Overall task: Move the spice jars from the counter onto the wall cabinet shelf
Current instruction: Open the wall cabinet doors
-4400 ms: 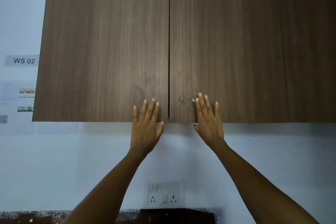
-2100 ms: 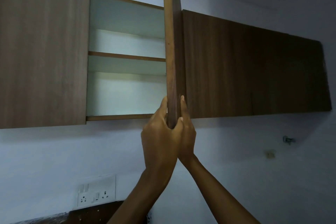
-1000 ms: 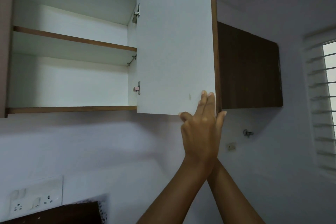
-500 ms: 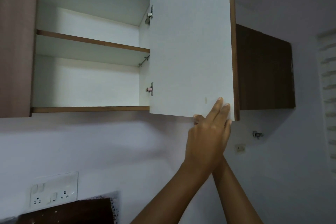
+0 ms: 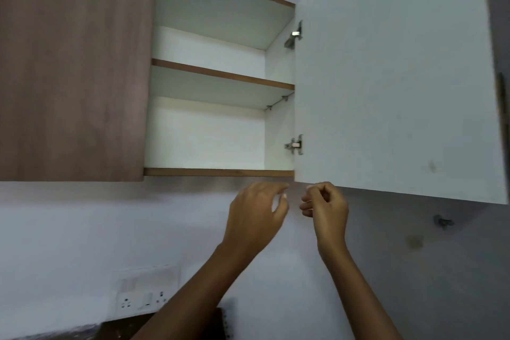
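Head view looks up into the wall cabinet (image 5: 218,172), its right door (image 5: 386,77) swung wide and the shelf (image 5: 220,78) midway up the white interior. Just under the cabinet's bottom edge the left hand (image 5: 255,217) hangs loose-fingered, the right hand (image 5: 328,210) curled round nothing, the two apart

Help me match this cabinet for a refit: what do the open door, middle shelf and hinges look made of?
Open door: smooth matt white inner face, likely laminated board; its core is hidden.
Middle shelf: white underside with a brown wood-look front edge, probably the same board.
Hinges: shiny silver-grey, apparently metal.
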{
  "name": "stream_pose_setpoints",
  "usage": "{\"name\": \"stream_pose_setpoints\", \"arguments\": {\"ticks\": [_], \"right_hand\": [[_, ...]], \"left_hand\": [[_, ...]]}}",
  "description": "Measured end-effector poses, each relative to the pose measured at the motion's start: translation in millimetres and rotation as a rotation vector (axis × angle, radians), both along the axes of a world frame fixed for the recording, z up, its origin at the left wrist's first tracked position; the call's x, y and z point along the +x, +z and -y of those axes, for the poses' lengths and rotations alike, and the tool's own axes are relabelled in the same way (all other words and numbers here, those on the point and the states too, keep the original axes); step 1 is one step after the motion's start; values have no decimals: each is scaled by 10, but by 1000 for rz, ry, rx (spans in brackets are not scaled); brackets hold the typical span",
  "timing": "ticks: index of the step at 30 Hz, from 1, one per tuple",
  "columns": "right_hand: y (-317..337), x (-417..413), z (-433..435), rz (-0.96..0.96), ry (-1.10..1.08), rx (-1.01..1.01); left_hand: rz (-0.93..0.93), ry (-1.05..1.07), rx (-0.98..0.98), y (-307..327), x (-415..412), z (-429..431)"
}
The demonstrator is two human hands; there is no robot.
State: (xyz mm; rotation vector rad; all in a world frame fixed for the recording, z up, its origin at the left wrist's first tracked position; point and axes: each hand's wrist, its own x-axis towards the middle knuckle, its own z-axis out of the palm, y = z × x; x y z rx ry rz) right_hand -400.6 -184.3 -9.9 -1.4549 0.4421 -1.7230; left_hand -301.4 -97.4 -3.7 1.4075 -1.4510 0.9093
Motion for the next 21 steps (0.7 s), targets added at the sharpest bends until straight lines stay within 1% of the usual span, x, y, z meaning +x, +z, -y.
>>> {"name": "stream_pose_setpoints", "arguments": {"ticks": [4, 8, 10, 12, 14, 16, 18, 19, 21], "right_hand": [[147, 667, -283, -200, 43, -122], [259, 1328, -518, -318, 81, -201], [321, 1689, -658, -357, 135, -229], [399, 2065, -807, -397, 218, -258], [490, 2431, -916, -447, 253, -300], [610, 2786, -1001, -496, 229, -356], [732, 3069, -1038, -525, 174, -394], [796, 3198, -1045, -521, 151, -397], [918, 3390, -1044, -486, 133, -352]], "left_hand": [[-89, 114, 14, -14, 813, -362], [-139, 224, 34, -3, 1497, -716], [-247, 233, 63, -7, 1797, -860], [-404, 190, 90, -38, 2088, -958], [-533, 125, 118, -93, 2334, -1004], [-703, 3, 110, -138, 2546, -1029], [-963, -152, 79, -122, 2706, -1040], [-1075, -221, 63, -97, 2790, -1038], [-1210, -345, 45, -27, 2925, -1006]]}}
